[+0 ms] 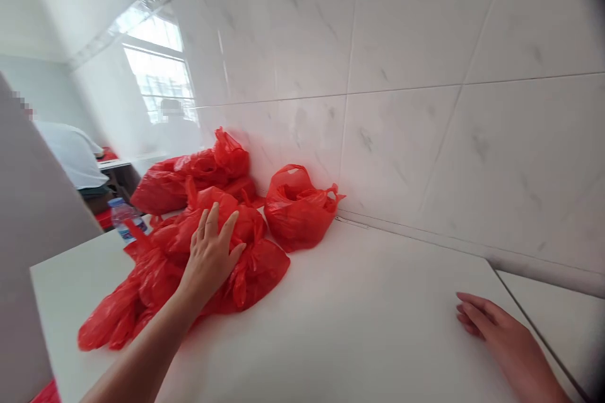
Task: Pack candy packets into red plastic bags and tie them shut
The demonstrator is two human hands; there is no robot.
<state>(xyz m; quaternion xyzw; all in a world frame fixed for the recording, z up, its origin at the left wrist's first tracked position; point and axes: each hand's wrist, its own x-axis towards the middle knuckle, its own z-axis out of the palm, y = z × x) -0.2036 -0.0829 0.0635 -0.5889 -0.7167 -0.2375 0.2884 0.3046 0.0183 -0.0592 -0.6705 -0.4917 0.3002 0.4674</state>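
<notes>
My left hand (pixel 212 258) lies on a pile of knotted red plastic bags (pixel 161 271) on the white table (pixel 359 315). Its fingers are spread over the crinkled plastic without gripping it. What the bags contain is hidden. Behind the pile, along the wall, rests a larger red plastic bag (pixel 189 179). A smaller red plastic bag (pixel 300 214) with loop handles stands to the right of the pile, close to the wall. My right hand (pixel 496 327) hovers over or rests on the table at the far right; its fingers are curled together, with nothing visible in them.
A clear plastic bottle with a blue cap (pixel 123 217) stands behind the pile at left. The tiled wall (pixel 401 126) bounds the table's far side. A seam separates a second white surface (pixel 558 302) at right. A person in a white top (pixel 69 154) is in the left background.
</notes>
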